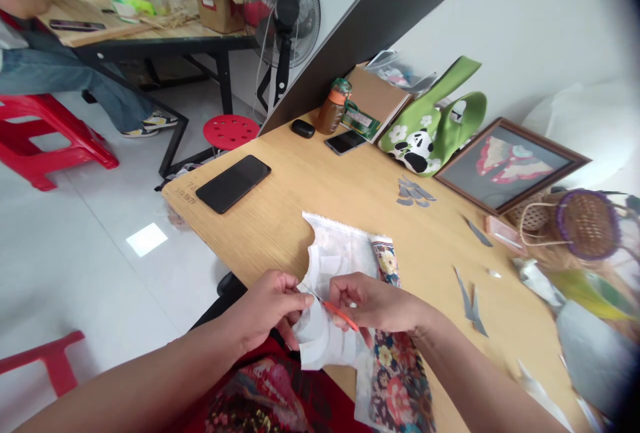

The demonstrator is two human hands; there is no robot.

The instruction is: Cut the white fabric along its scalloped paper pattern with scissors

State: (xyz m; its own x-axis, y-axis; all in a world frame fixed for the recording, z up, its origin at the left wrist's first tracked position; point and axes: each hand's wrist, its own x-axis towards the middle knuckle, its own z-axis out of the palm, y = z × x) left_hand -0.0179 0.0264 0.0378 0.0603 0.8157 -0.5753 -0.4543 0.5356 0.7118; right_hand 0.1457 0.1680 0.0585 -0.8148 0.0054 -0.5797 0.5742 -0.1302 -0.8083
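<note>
Pale wood table point(320, 200) against a white wall, tiled floor to the left, a standing fan point(283, 13) behind. On the table: black phone point(233, 182), second phone point(345, 142), brown jar point(333, 108), green panda bag point(430, 133), framed picture point(510, 165), grey cut scraps point(414, 192).

At the near edge, the left hand point(273, 306) pinches a white paper sheet point(330, 266), its grip closed on the sheet's left margin. The right hand point(373, 300) has its grip closed around small orange-handled scissors point(337, 311), blade tip meeting the paper between the two hands. A floral cloth strip point(395, 366) lies under and beside the sheet, running off the table edge.

Judgement on cutting well: keep the paper taut with the pinch just beside the blades, turn the sheet and not the scissors along curves (faint curved outlines show on it), take short snips, and keep the cloth out of the blades.

Another person sits at a far table point(150, 30), top left.
</note>
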